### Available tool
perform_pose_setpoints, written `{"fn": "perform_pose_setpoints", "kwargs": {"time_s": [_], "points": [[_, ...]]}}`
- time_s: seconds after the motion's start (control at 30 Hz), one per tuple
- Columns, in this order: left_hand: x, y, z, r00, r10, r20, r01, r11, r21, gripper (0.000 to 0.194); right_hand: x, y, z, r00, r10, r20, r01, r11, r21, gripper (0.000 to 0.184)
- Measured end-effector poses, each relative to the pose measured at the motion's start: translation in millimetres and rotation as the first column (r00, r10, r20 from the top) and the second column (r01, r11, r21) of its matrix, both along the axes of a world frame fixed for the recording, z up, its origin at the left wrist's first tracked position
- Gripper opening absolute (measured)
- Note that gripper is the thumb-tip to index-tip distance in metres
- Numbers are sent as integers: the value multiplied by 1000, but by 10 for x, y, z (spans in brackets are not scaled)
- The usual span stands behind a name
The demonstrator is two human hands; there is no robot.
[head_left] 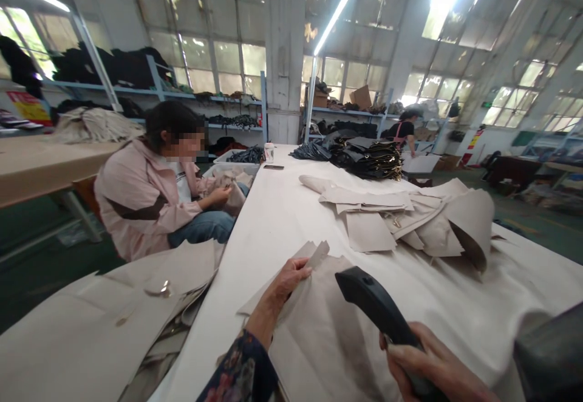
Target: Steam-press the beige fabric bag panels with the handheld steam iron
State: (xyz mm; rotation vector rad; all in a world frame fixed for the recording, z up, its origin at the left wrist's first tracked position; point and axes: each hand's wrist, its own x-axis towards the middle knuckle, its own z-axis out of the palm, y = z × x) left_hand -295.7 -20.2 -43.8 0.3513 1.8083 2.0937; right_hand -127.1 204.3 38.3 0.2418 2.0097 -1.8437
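Note:
My left hand (291, 277) pinches the top edge of a beige bag panel (314, 335) between thumb and fingers. A narrow strip of the same material (319, 254) stands up beside the fingertips. My right hand (423, 356) is wrapped round the handle of a black curved handheld tool (376, 305); its exact kind I cannot make out. The tool's broad head hangs over the right part of the panel, casting a dark shadow on it. Farther along the white table (273, 207) lies a loose pile of beige panels (382, 207), with a small metal fitting showing.
Beige pieces with metal fittings (104, 311) are stacked at the lower left. A co-worker (150, 189) sits across the table's left edge, handling beige material. Black pieces (364, 153), a cup (269, 152) and a phone (274, 167) are at the far end. A dark object (551, 347) stands lower right.

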Motion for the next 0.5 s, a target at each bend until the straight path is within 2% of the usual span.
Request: {"fn": "perform_pose_setpoints", "kwargs": {"time_s": [0.17, 0.37, 0.5], "points": [[-12, -15, 15, 998, -30, 56, 23, 992, 126, 38, -430, -213, -114, 993, 108, -51, -113, 986, -119, 33], [-17, -38, 10, 994, -58, 90, 38, 978, 203, 35, -756, -351, -205, 991, 86, -104, -99, 987, -129, 29], [8, -1, 8, 989, -112, 100, 89, 973, 212, 39, -930, -254, -132, 981, 58, -183, -76, 993, -94, 29]]}}
